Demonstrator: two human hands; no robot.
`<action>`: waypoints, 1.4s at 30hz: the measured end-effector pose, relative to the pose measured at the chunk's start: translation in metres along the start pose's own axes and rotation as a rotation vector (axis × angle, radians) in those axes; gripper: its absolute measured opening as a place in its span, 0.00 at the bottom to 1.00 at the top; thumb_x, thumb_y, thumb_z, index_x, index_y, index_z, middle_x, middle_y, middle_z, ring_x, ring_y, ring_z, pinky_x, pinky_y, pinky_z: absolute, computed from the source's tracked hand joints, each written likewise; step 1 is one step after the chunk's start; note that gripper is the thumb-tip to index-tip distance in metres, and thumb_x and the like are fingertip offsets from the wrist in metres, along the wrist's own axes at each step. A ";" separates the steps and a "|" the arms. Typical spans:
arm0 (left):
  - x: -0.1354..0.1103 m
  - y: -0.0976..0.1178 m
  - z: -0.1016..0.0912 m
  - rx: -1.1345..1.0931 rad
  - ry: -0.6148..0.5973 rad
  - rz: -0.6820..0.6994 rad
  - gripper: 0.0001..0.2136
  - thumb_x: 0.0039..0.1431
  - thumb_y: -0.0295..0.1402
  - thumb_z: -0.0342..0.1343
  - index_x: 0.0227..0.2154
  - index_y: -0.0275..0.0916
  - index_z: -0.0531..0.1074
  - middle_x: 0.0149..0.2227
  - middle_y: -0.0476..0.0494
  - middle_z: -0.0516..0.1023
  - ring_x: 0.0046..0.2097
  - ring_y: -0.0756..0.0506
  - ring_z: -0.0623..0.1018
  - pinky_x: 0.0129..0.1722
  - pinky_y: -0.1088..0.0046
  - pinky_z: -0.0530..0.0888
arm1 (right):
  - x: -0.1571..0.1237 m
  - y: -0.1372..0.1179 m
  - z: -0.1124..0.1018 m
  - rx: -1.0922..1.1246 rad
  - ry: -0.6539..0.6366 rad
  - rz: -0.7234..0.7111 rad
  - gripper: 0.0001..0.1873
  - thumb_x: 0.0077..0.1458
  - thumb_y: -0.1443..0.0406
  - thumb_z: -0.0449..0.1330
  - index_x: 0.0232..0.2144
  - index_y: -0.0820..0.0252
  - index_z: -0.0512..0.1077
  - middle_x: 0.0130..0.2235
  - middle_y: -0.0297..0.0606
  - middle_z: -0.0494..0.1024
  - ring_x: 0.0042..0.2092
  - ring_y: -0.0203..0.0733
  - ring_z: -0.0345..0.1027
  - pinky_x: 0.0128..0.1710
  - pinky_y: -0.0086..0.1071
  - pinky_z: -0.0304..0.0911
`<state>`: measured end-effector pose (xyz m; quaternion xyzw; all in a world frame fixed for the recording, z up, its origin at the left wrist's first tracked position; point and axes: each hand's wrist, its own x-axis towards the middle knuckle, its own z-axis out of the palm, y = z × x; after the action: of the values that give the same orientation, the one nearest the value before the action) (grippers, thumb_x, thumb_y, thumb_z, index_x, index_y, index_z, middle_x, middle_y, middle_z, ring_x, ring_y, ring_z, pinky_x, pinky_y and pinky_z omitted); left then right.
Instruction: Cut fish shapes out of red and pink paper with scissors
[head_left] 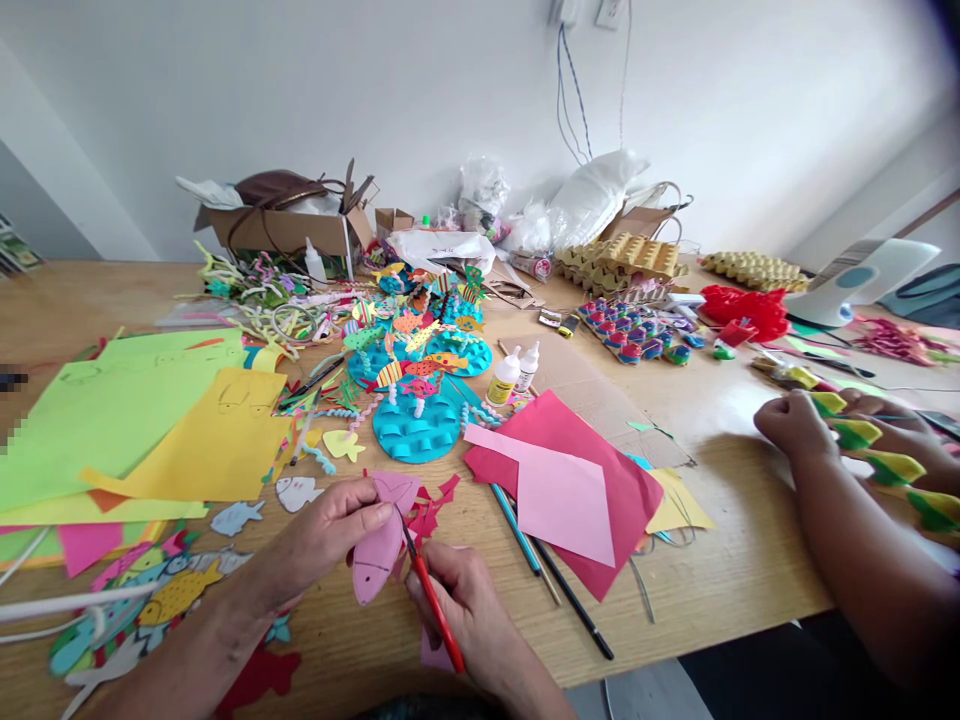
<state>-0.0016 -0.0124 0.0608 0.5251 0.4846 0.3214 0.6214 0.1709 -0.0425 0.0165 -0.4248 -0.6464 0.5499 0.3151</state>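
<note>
A wood-grained table (pixel 712 580) is crowded with craft materials. At its left, light-green paper sheets (pixel 142 400) are stacked, and cut-out paper fish (pixel 180 595) are heaped nearer the front. In the middle, a blue disc (pixel 416 432) topped with curved strips is placed, with red paper scraps (pixel 427 518) strewn near it. Rightward, pencils (pixel 585 620) are partly covered by a red sheet (pixel 637 510). Farther back, a cardboard box (pixel 292 235) and egg trays (pixel 754 270) are set.

Pink paper fish (pixel 375 562), red-handled scissors (pixel 433 602) at tail
</note>
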 end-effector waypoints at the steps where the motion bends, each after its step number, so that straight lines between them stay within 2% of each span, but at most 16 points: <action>1: -0.001 0.000 0.001 -0.009 0.008 -0.005 0.11 0.52 0.37 0.54 0.34 0.38 0.76 0.27 0.49 0.76 0.30 0.47 0.71 0.31 0.75 0.67 | 0.000 0.001 0.000 -0.001 -0.004 0.001 0.18 0.55 0.61 0.50 0.16 0.60 0.54 0.17 0.27 0.54 0.23 0.31 0.48 0.22 0.25 0.45; 7: -0.001 0.004 0.003 -0.041 0.017 -0.043 0.10 0.50 0.38 0.55 0.29 0.37 0.75 0.23 0.50 0.73 0.26 0.48 0.69 0.27 0.76 0.65 | -0.001 0.001 -0.001 0.020 -0.006 0.009 0.19 0.55 0.62 0.51 0.16 0.60 0.53 0.18 0.28 0.54 0.23 0.31 0.47 0.21 0.25 0.43; 14: 0.004 0.008 -0.002 -0.020 0.007 0.033 0.10 0.52 0.39 0.54 0.30 0.36 0.73 0.24 0.51 0.73 0.25 0.50 0.68 0.25 0.78 0.63 | -0.001 -0.001 0.000 0.015 -0.014 0.017 0.17 0.55 0.64 0.51 0.16 0.60 0.53 0.19 0.27 0.53 0.23 0.30 0.47 0.21 0.25 0.44; 19: 0.003 0.005 0.006 -0.156 0.101 -0.033 0.10 0.49 0.38 0.57 0.28 0.36 0.72 0.20 0.52 0.72 0.22 0.52 0.67 0.22 0.79 0.62 | -0.001 0.000 0.002 0.107 -0.037 0.063 0.16 0.55 0.64 0.50 0.17 0.60 0.56 0.16 0.26 0.57 0.19 0.29 0.51 0.19 0.23 0.47; 23: 0.003 0.003 0.017 -0.355 0.184 -0.052 0.11 0.46 0.37 0.60 0.31 0.37 0.73 0.20 0.54 0.72 0.21 0.53 0.67 0.22 0.79 0.63 | -0.001 -0.001 0.005 0.241 -0.031 0.085 0.19 0.57 0.60 0.48 0.17 0.59 0.57 0.13 0.25 0.57 0.15 0.28 0.51 0.16 0.22 0.47; 27: 0.004 0.000 0.025 -0.429 0.210 -0.028 0.12 0.46 0.36 0.61 0.34 0.38 0.73 0.20 0.54 0.72 0.20 0.53 0.66 0.21 0.80 0.63 | 0.000 -0.007 0.006 0.304 -0.016 0.108 0.22 0.55 0.51 0.49 0.18 0.60 0.59 0.12 0.25 0.58 0.14 0.28 0.50 0.15 0.22 0.46; 30: 0.004 -0.005 0.029 -0.436 0.240 -0.005 0.12 0.47 0.37 0.60 0.34 0.39 0.72 0.19 0.55 0.71 0.20 0.53 0.65 0.20 0.79 0.62 | 0.000 -0.013 0.007 0.325 -0.010 0.109 0.25 0.54 0.47 0.48 0.20 0.61 0.62 0.12 0.25 0.58 0.14 0.28 0.50 0.15 0.21 0.46; 36: 0.002 -0.008 0.035 -0.388 0.237 0.029 0.09 0.47 0.36 0.60 0.30 0.37 0.71 0.20 0.54 0.69 0.21 0.53 0.63 0.20 0.80 0.61 | 0.000 -0.017 0.009 0.412 -0.003 0.091 0.30 0.47 0.39 0.48 0.18 0.60 0.61 0.11 0.25 0.58 0.14 0.28 0.50 0.14 0.22 0.46; 42: 0.001 0.000 0.034 -0.294 0.178 0.039 0.07 0.48 0.36 0.58 0.26 0.38 0.68 0.18 0.56 0.64 0.20 0.54 0.59 0.19 0.81 0.59 | 0.001 -0.009 0.012 0.486 -0.005 0.099 0.26 0.49 0.44 0.50 0.18 0.61 0.63 0.10 0.26 0.59 0.13 0.28 0.49 0.14 0.23 0.45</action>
<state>0.0307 -0.0234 0.0594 0.4074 0.4754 0.4460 0.6397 0.1582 -0.0474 0.0224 -0.3664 -0.4743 0.7051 0.3790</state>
